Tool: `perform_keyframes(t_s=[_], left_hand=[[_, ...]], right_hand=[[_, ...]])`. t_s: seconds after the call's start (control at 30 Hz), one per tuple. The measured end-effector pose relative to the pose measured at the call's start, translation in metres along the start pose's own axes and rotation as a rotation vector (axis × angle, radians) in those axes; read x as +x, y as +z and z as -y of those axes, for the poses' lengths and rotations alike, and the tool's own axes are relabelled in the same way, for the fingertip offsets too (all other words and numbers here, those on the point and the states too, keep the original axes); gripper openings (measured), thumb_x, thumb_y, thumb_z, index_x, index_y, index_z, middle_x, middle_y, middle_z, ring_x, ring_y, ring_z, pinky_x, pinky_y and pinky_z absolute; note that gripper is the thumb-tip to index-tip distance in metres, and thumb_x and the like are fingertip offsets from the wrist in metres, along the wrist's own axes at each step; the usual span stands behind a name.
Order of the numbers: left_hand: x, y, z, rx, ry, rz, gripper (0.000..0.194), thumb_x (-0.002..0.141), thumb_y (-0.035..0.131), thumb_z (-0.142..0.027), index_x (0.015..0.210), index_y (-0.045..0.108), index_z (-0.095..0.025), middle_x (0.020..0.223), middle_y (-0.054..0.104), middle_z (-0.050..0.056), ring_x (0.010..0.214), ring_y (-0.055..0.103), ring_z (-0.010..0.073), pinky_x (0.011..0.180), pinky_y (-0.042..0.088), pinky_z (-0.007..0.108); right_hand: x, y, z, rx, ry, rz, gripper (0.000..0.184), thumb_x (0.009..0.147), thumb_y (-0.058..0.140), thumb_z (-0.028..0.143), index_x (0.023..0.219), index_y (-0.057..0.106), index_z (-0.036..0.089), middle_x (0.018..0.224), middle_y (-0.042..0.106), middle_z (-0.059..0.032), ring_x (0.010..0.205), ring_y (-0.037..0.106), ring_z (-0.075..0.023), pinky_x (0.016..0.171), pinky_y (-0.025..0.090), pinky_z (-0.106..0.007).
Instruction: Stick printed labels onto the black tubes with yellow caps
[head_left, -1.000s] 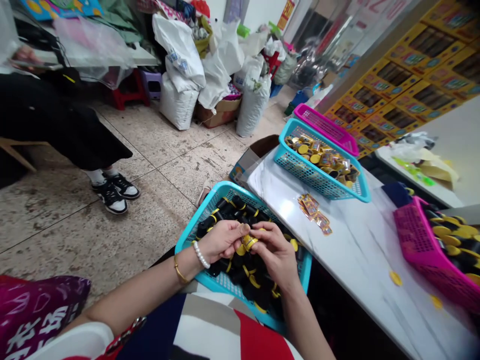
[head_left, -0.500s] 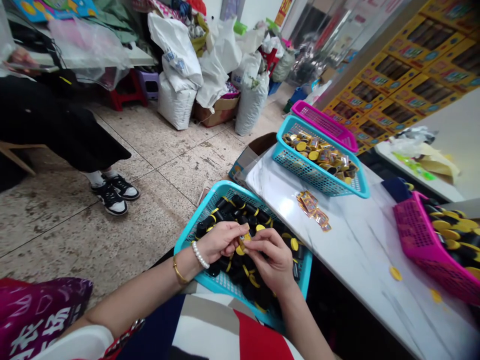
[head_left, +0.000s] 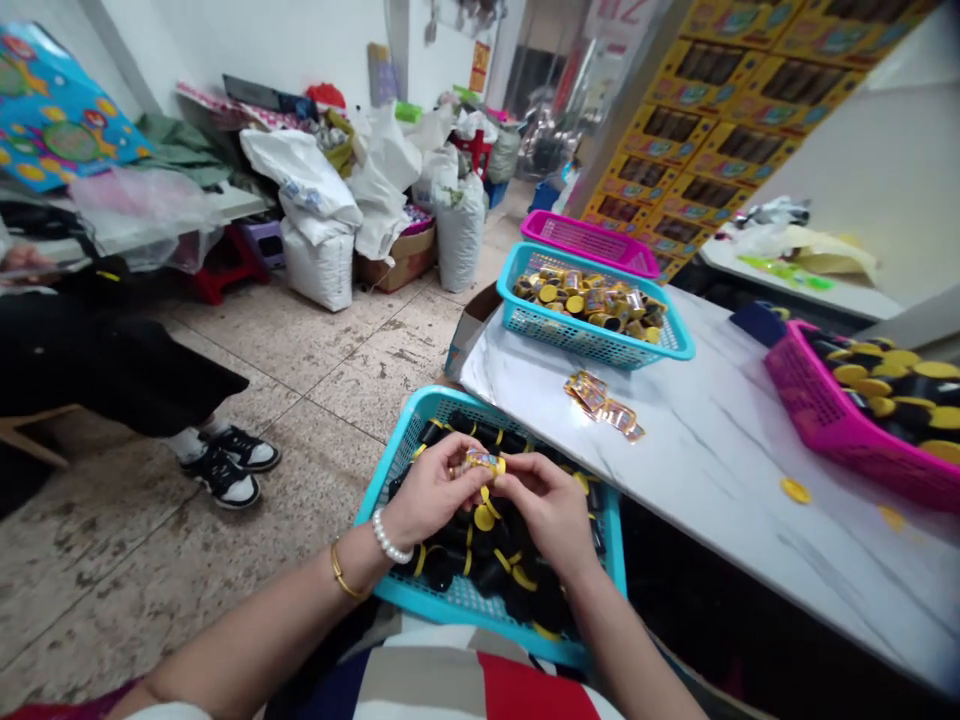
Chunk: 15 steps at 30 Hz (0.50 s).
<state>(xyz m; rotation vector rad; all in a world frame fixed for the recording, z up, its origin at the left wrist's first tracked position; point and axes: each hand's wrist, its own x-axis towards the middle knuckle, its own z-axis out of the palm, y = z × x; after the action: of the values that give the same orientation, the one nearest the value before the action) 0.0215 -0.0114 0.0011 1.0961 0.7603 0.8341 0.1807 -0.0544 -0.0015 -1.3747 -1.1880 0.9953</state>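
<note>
Above a turquoise basket (head_left: 420, 598) on my lap, my left hand (head_left: 435, 492) is closed around a small yellow-capped tub (head_left: 486, 461) with a colourful printed label on its side. My right hand (head_left: 553, 508) pinches the yellow-capped end between thumb and fingers. Much of the tub is hidden by my fingers. Below, the basket holds many black tubs (head_left: 491, 570) with yellow lids. Several loose printed labels (head_left: 596, 395) lie in a small heap on the marble-patterned table (head_left: 697, 440) to the right.
On the table stand a turquoise basket (head_left: 577, 345) of labelled tubs and a pink basket (head_left: 817, 425) of black tubs. A yellow lid (head_left: 795, 490) lies near the table's front edge. A seated person (head_left: 112, 370) is at left. White sacks (head_left: 319, 260) and stacked yellow boxes (head_left: 675, 130) stand behind.
My view has shifted, so the table and baskets sit further left. My left hand has turned, and the tub now lies more sideways between both hands, with its printed side showing.
</note>
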Motion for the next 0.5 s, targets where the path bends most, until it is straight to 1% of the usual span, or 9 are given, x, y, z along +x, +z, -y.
perform_keyframes(t_s=[0.07, 0.13, 0.23, 0.27, 0.3, 0.33, 0.4, 0.5], left_hand=[[0.004, -0.001, 0.002, 0.085, 0.053, -0.027, 0.029, 0.079, 0.068, -0.035, 0.096, 0.054, -0.017, 0.069, 0.058, -0.003, 0.056, 0.055, 0.0079, 0.052, 0.045, 0.019], [0.008, -0.004, 0.006, 0.116, 0.036, 0.007, 0.029, 0.081, 0.065, -0.038, 0.097, 0.054, -0.017, 0.068, 0.059, -0.003, 0.055, 0.056, 0.0089, 0.050, 0.045, 0.019], [0.011, -0.006, 0.012, 0.064, -0.074, 0.079, 0.031, 0.084, 0.060, -0.045, 0.092, 0.053, -0.016, 0.060, 0.058, -0.003, 0.044, 0.052, 0.0081, 0.042, 0.041, 0.018], [0.011, -0.006, 0.014, 0.022, -0.115, 0.092, 0.032, 0.084, 0.058, -0.047, 0.090, 0.053, -0.016, 0.060, 0.058, -0.003, 0.042, 0.051, 0.0076, 0.039, 0.040, 0.018], [0.011, -0.005, 0.015, -0.021, -0.153, 0.097, 0.034, 0.084, 0.057, -0.049, 0.088, 0.053, -0.015, 0.060, 0.059, -0.002, 0.041, 0.051, 0.0072, 0.038, 0.038, 0.017], [0.011, -0.004, 0.016, -0.061, -0.186, 0.101, 0.035, 0.084, 0.056, -0.050, 0.086, 0.054, -0.015, 0.060, 0.060, -0.001, 0.040, 0.050, 0.0069, 0.037, 0.037, 0.017], [0.011, -0.003, 0.018, -0.122, -0.232, 0.120, 0.037, 0.084, 0.055, -0.052, 0.086, 0.055, -0.014, 0.061, 0.061, 0.000, 0.040, 0.050, 0.0067, 0.036, 0.035, 0.016], [0.009, -0.004, 0.021, -0.169, -0.235, 0.136, 0.036, 0.081, 0.061, -0.050, 0.087, 0.057, -0.014, 0.062, 0.059, -0.001, 0.043, 0.050, 0.0057, 0.039, 0.035, 0.016]], right_hand=[[0.009, 0.000, 0.000, 0.135, 0.129, 0.038, 0.022, 0.072, 0.076, 0.032, 0.088, 0.069, 0.018, 0.079, 0.071, -0.0047, 0.072, 0.066, -0.0182, 0.071, 0.055, -0.033], [0.016, -0.004, 0.000, 0.187, 0.165, 0.109, 0.025, 0.071, 0.077, 0.032, 0.090, 0.070, 0.017, 0.079, 0.071, -0.0035, 0.071, 0.065, -0.0162, 0.070, 0.055, -0.030], [0.022, -0.015, -0.001, 0.195, 0.106, 0.291, 0.036, 0.072, 0.076, 0.028, 0.107, 0.069, 0.023, 0.098, 0.066, -0.0029, 0.074, 0.064, -0.0126, 0.069, 0.054, -0.027], [0.022, -0.018, -0.001, 0.192, 0.070, 0.341, 0.036, 0.073, 0.075, 0.027, 0.109, 0.070, 0.025, 0.103, 0.063, -0.0030, 0.077, 0.064, -0.0125, 0.069, 0.055, -0.027], [0.022, -0.021, -0.003, 0.191, 0.034, 0.369, 0.032, 0.074, 0.075, 0.027, 0.106, 0.072, 0.026, 0.103, 0.061, -0.0030, 0.078, 0.063, -0.0125, 0.068, 0.055, -0.026], [0.022, -0.023, -0.004, 0.195, 0.000, 0.375, 0.025, 0.074, 0.075, 0.027, 0.099, 0.074, 0.026, 0.099, 0.060, -0.0026, 0.077, 0.063, -0.0125, 0.066, 0.056, -0.026], [0.020, -0.022, -0.008, 0.218, -0.048, 0.326, 0.014, 0.072, 0.076, 0.027, 0.086, 0.076, 0.025, 0.085, 0.056, -0.0004, 0.068, 0.062, -0.0118, 0.059, 0.057, -0.026], [0.015, -0.017, -0.012, 0.235, -0.105, 0.224, 0.008, 0.071, 0.077, 0.026, 0.079, 0.075, 0.025, 0.075, 0.049, 0.0025, 0.055, 0.057, -0.0095, 0.049, 0.056, -0.026]])
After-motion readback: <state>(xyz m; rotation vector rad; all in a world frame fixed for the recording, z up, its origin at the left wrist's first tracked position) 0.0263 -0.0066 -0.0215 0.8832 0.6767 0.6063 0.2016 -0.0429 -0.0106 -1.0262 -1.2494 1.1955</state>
